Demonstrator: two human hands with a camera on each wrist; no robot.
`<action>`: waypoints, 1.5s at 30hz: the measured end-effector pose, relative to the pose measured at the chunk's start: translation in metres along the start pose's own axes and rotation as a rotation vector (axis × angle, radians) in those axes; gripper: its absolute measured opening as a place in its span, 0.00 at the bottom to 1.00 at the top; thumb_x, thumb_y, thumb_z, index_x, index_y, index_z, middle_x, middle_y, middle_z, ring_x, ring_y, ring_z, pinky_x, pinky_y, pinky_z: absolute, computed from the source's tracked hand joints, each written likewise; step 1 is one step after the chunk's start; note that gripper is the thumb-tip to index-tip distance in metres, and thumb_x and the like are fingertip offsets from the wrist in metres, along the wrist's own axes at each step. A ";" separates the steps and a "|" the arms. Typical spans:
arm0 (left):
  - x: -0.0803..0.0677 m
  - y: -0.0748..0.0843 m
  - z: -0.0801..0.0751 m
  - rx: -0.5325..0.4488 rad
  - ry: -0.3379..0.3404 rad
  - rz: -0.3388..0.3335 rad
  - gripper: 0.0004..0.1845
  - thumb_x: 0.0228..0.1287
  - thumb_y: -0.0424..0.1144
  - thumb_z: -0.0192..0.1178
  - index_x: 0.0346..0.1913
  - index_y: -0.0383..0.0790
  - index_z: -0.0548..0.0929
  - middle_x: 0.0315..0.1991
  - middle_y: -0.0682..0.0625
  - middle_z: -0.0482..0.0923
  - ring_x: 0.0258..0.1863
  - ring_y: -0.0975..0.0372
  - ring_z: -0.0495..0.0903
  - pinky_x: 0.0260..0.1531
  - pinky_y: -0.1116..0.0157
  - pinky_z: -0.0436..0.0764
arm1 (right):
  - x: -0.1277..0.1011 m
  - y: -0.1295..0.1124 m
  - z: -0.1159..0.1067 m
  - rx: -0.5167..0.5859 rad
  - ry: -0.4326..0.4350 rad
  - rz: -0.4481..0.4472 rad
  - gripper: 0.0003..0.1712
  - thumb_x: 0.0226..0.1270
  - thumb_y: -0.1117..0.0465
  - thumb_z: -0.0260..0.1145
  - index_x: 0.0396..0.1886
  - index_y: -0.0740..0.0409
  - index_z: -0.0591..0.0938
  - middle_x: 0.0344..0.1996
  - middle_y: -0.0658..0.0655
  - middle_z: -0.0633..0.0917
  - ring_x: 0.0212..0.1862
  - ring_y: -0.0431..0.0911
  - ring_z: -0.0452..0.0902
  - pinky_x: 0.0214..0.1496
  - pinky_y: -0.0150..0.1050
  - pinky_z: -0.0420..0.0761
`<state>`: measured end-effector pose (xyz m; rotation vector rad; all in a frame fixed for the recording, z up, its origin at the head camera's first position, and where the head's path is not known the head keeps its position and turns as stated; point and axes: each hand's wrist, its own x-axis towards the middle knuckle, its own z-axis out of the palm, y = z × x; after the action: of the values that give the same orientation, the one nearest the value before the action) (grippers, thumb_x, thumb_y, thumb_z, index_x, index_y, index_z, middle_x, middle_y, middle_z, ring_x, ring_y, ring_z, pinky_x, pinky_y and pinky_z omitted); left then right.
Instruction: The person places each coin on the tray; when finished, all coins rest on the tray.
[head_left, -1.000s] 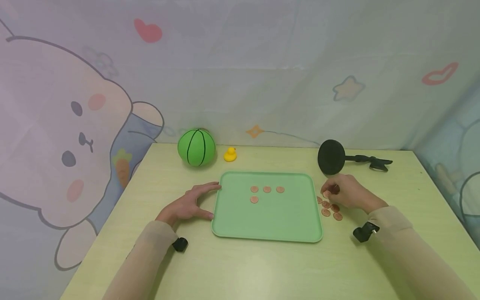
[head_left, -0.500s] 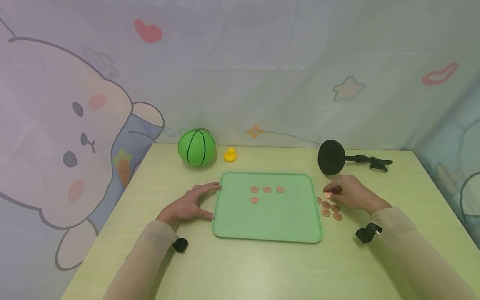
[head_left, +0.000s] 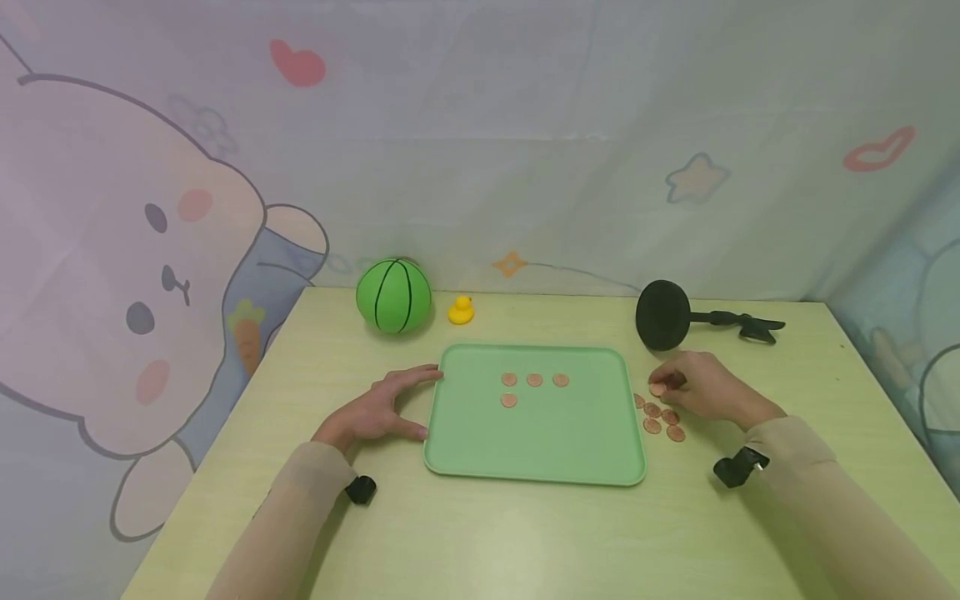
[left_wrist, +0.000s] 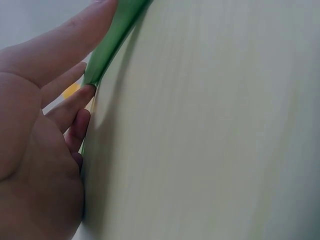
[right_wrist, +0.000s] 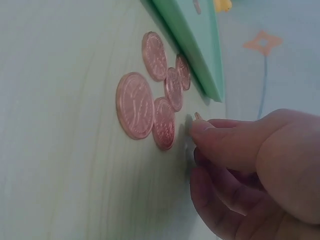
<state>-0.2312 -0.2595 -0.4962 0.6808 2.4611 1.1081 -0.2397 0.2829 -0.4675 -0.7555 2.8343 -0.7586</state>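
My right hand point(head_left: 701, 387) pinches a copper coin point(head_left: 657, 389) between thumb and fingertips, just right of the green tray point(head_left: 570, 454). In the right wrist view only a sliver of that coin point(right_wrist: 197, 115) shows past the thumb. Several more copper coins point(right_wrist: 135, 105) lie in a loose cluster on the table below this hand, by the tray's right edge. On the tray are three coins in a row, with another coin point(head_left: 508, 400) in front of the leftmost. My left hand point(head_left: 371, 412) spreads thumb and fingers along the tray's left rim, fingertips touching it.
A green ball point(head_left: 393, 296) and a yellow rubber duck point(head_left: 461, 310) stand behind the tray on the pale wooden table point(head_left: 480, 542). At the back right lies a black stand with a round base point(head_left: 663, 315), close behind my right hand. A printed cloth hangs behind.
My right hand has shifted slightly to the right with the pinched coin, away from the tray. The left hand, the tray and the other coins stay where they were.
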 end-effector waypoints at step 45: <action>-0.001 0.000 0.000 -0.041 -0.008 -0.028 0.51 0.52 0.46 0.83 0.80 0.58 0.68 0.84 0.55 0.54 0.83 0.50 0.47 0.79 0.38 0.45 | 0.059 -0.095 0.051 0.105 0.007 -0.252 0.06 0.70 0.64 0.74 0.44 0.59 0.91 0.39 0.51 0.90 0.38 0.44 0.85 0.45 0.43 0.85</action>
<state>-0.2306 -0.2599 -0.4967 0.6351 2.4267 1.1390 -0.2381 0.1597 -0.4635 -1.1082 2.7096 -0.9365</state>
